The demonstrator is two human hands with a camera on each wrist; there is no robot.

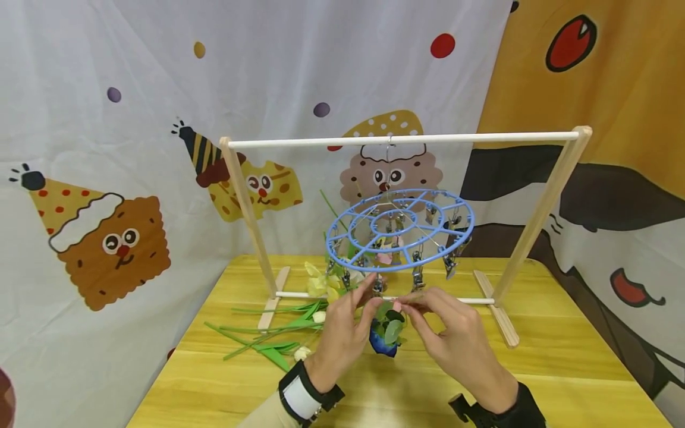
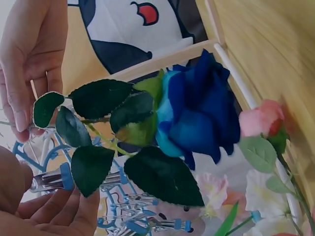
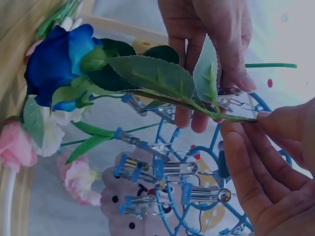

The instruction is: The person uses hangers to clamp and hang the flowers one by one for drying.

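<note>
A blue artificial rose (image 1: 383, 343) hangs head down below a round blue clip hanger (image 1: 393, 269). My right hand (image 1: 457, 330) pinches the end of its stem (image 3: 236, 118) between thumb and fingertips. Beside it, my left hand (image 1: 342, 327) holds a metal clip with blue tips (image 2: 53, 178) between thumb and fingers. The stem end lies close to that clip. Dark green leaves (image 2: 93, 167) spread along the stem, between the bloom and the hands. More clips (image 3: 206, 194) dangle from the hanger's rings.
The hanger hooks over the white bar (image 1: 299, 142) of a wooden stand. Yellow flowers (image 1: 321, 284), white tulips (image 1: 302, 353) and green stems lie on the table (image 1: 578, 368) at the left. A pink rose (image 2: 261, 118) and pale flowers show behind the blue rose.
</note>
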